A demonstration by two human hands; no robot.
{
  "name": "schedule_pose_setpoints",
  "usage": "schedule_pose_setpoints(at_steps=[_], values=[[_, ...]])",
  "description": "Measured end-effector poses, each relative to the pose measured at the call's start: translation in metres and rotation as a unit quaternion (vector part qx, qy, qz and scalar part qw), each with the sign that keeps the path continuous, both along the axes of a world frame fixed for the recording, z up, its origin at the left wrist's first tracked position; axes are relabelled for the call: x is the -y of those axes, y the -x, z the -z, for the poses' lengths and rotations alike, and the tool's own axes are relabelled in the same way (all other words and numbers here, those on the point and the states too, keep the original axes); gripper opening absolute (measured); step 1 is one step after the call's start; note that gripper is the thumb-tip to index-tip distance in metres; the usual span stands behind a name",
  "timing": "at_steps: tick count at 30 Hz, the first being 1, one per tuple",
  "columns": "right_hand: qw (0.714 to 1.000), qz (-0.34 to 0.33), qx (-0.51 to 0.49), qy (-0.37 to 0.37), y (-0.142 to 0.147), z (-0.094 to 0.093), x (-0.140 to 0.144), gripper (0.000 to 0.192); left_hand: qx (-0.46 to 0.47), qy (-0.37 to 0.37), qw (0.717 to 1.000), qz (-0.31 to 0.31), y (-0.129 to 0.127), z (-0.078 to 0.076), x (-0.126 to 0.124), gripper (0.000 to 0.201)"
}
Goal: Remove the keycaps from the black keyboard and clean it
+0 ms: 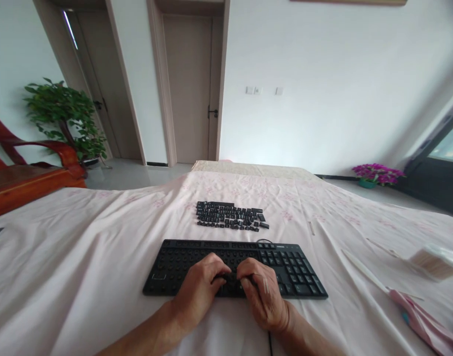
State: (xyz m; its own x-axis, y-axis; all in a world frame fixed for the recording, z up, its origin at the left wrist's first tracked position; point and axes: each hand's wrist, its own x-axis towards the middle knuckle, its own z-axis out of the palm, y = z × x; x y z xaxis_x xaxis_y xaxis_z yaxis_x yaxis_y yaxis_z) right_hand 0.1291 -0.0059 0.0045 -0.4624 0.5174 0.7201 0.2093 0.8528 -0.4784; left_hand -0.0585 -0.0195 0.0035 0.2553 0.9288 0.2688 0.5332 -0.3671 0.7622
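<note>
A black keyboard (pixel 285 269) lies on a pale pink cloth (pixel 100 257) in front of me, with most of its left and middle keycaps off. Behind it, several loose black keycaps (pixel 229 216) lie in rows on the cloth. My left hand (pixel 200 289) and my right hand (pixel 261 291) rest side by side on the keyboard's front middle, fingers curled down onto it. A thin pale stick lies against the back of my right hand. Whether the fingers pinch a keycap is hidden.
A box of cotton swabs (pixel 435 261) and loose swabs lie at the right. A pink and white object (pixel 419 314) lies near the right front edge. A red wooden chair (pixel 29 173), a green plant (pixel 65 116), doors and purple flowers (pixel 378 174) stand beyond.
</note>
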Motion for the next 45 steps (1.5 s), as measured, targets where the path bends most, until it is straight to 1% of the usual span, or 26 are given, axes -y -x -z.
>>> schedule_pose_setpoints(at_steps=[3,7,10,12,15,16,18,19,21,23,26,29,32,35,40,45], values=[[0.999,0.017,-0.028,0.039,-0.002,-0.004,0.001,0.014,-0.029,-0.003,1.000,0.004,0.000,-0.001,0.000,0.024],[0.988,0.081,-0.061,0.117,-0.006,-0.010,0.000,0.022,-0.058,0.008,0.998,-0.007,-0.002,-0.008,-0.002,0.019],[0.968,0.122,-0.103,0.196,-0.008,-0.009,-0.004,0.029,-0.029,-0.003,0.999,-0.030,-0.002,-0.020,-0.020,0.012],[0.953,0.133,-0.135,0.235,-0.007,-0.007,-0.007,0.033,0.013,-0.018,0.999,-0.042,-0.001,-0.029,-0.043,0.007],[0.943,0.130,-0.157,0.265,-0.005,-0.003,-0.011,0.036,0.059,-0.010,0.998,-0.028,-0.003,-0.040,-0.096,0.010],[0.942,0.127,-0.157,0.268,-0.004,-0.003,-0.011,0.036,0.052,-0.014,0.998,-0.031,-0.005,-0.042,-0.115,0.011],[0.942,0.125,-0.154,0.272,-0.004,-0.003,-0.012,0.037,-0.009,-0.025,0.999,-0.047,-0.011,-0.045,-0.154,0.013],[0.941,0.126,-0.153,0.274,-0.004,-0.003,-0.012,0.038,-0.026,-0.025,0.998,-0.052,-0.014,-0.046,-0.173,0.013],[0.939,0.128,-0.155,0.280,-0.005,-0.004,-0.013,0.038,-0.052,-0.026,0.996,-0.061,-0.020,-0.047,-0.205,0.013],[0.936,0.126,-0.161,0.288,-0.005,-0.004,-0.013,0.039,-0.081,-0.027,0.993,-0.078,-0.027,-0.045,-0.230,0.013],[0.933,0.119,-0.170,0.294,-0.006,-0.004,-0.014,0.039,-0.130,-0.026,0.986,-0.103,-0.037,-0.037,-0.258,0.011],[0.932,0.113,-0.172,0.300,-0.007,-0.005,-0.015,0.039,-0.177,-0.017,0.978,-0.111,-0.046,-0.027,-0.274,0.012],[0.930,0.104,-0.174,0.308,-0.007,-0.006,-0.015,0.040,-0.220,-0.007,0.970,-0.105,-0.054,-0.018,-0.284,0.012],[0.929,0.106,-0.175,0.309,-0.007,-0.006,-0.016,0.041,-0.261,0.009,0.962,-0.083,-0.059,-0.015,-0.291,0.013],[0.932,0.106,-0.173,0.300,-0.008,-0.004,-0.017,0.040,-0.314,0.039,0.948,-0.037,-0.062,-0.011,-0.299,0.031],[0.933,0.104,-0.178,0.294,-0.008,-0.004,-0.018,0.038,-0.335,0.042,0.941,-0.017,-0.064,-0.005,-0.300,0.031]])
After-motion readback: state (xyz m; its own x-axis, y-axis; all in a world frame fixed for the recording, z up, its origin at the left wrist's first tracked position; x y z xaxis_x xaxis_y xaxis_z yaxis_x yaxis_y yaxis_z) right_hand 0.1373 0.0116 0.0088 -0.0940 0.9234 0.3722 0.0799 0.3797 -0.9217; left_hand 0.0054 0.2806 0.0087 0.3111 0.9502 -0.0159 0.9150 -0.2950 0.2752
